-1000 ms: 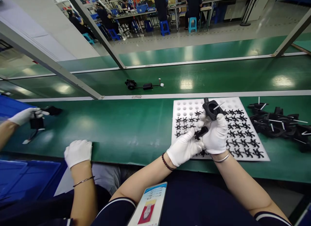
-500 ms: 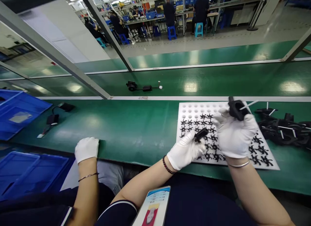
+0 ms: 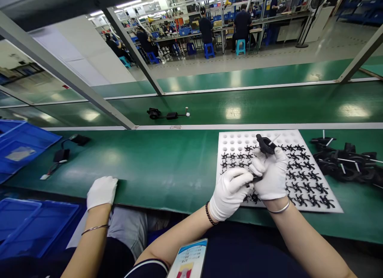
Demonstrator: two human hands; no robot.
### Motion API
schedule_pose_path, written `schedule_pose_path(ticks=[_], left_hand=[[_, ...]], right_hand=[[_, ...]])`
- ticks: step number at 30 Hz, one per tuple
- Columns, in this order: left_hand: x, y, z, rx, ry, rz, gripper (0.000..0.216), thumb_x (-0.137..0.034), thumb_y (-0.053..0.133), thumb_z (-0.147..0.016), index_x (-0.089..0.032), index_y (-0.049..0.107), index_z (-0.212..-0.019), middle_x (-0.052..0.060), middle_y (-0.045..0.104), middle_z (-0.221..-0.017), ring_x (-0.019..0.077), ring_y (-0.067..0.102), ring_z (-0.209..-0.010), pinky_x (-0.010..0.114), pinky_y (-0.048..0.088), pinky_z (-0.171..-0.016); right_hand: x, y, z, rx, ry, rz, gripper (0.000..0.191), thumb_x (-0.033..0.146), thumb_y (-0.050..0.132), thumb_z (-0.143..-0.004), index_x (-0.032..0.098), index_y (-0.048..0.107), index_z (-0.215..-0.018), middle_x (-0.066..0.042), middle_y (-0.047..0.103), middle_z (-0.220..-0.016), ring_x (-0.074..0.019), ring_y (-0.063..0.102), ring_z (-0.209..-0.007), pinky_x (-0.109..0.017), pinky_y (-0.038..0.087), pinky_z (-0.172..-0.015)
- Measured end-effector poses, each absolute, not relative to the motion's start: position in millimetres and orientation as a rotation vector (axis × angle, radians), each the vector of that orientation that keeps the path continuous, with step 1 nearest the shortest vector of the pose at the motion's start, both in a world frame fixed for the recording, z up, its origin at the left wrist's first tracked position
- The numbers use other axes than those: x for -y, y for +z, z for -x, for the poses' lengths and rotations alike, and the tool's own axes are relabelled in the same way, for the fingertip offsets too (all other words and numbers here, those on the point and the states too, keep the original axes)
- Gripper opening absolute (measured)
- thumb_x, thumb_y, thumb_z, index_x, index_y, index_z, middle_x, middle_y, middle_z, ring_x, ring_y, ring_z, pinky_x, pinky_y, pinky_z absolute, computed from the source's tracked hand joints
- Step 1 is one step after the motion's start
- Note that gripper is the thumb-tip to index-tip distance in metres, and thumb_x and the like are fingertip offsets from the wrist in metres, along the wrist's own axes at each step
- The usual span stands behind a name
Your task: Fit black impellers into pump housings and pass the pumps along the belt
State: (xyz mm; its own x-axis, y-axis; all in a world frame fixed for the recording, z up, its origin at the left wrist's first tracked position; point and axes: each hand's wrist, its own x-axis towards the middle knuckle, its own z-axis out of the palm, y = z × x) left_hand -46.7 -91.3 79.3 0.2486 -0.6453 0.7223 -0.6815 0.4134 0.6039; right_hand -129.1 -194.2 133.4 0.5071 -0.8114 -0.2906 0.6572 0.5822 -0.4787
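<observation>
Both my hands wear white gloves and meet over the white foam tray (image 3: 220,150), which holds rows of small black bladed impellers (image 3: 308,165). In my right hand (image 3: 271,178) is a round black housing (image 3: 265,145) with a thin white rod sticking out of it, raised above the tray's upper part. My left hand (image 3: 231,194) has its fingers closed on a small black cylindrical part (image 3: 256,178), mostly covered by the gloves. The fingertips of the right hand touch or nearly touch that part too; which, I cannot tell.
Several black housings with white rods (image 3: 348,160) lie heaped to the tray's right. A co-worker's gloved hand (image 3: 101,191) rests on the bench edge at left. Blue bins (image 3: 28,148) and a cabled black part (image 3: 62,155) are beyond it. A cabled black unit (image 3: 154,113) lies behind.
My right hand has moved left and down with the housing, toward my left hand. The small black part, plainly visible earlier, is now mostly hidden between the gloves. The view has shifted slightly.
</observation>
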Motion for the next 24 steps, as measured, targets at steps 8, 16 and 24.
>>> schedule_pose_path(ticks=[8, 16, 24], left_hand=[[93, 53, 62, 1.060, -0.374, -1.170, 0.047, -0.040, 0.078, -0.079, -0.026, 0.066, -0.122, 0.011, 0.057, -0.136, 0.0280, 0.053, -0.131, 0.047, 0.043, -0.113], [91, 70, 37, 0.850, -0.559, -1.182, 0.030, -0.031, 0.075, -0.082, -0.020, 0.066, -0.109, 0.009, 0.070, -0.116, 0.0212, 0.068, -0.107, 0.036, 0.057, -0.096], [82, 68, 11, 0.815, -0.648, -1.332, 0.034, -0.027, 0.065, -0.087, -0.021, 0.069, -0.120, 0.008, 0.070, -0.122, 0.0212, 0.069, -0.108, 0.033, 0.060, -0.091]], right_hand=[[189, 131, 123, -0.444, -0.620, -0.019, 0.049, 0.063, 0.046, -0.088, 0.016, 0.055, -0.078, 0.011, 0.024, -0.037, -0.0036, 0.018, -0.030, -0.014, 0.026, -0.029], [199, 115, 130, -0.422, -1.069, 0.451, 0.025, 0.033, 0.066, -0.083, 0.019, 0.067, -0.105, -0.005, 0.070, -0.110, -0.0174, 0.070, -0.099, -0.026, 0.062, -0.076], [201, 110, 170, -0.312, -1.038, 0.931, 0.032, 0.028, 0.051, -0.088, 0.034, 0.068, -0.114, -0.001, 0.060, -0.135, -0.0219, 0.064, -0.118, -0.026, 0.062, -0.068]])
